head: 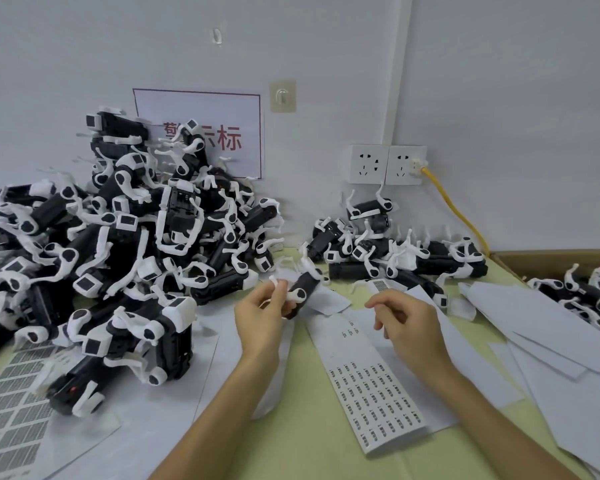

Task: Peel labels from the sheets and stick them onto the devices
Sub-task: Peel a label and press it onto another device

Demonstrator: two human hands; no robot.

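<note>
My left hand (262,315) grips a small black-and-white device (303,289) and holds it up above the table. To its right, my right hand (404,318) pinches a small white printed label (381,285) between thumb and fingertip, a short way from the device. On the table between my forearms lies a long white label sheet (374,389) with rows of small dark labels; its upper part is mostly bare.
A big pile of devices (111,244) fills the left. A smaller pile (388,251) lies by the wall sockets (387,164). A cardboard box (555,261) at right holds more. Another label sheet (11,410) lies at bottom left, loose white papers (541,337) at right.
</note>
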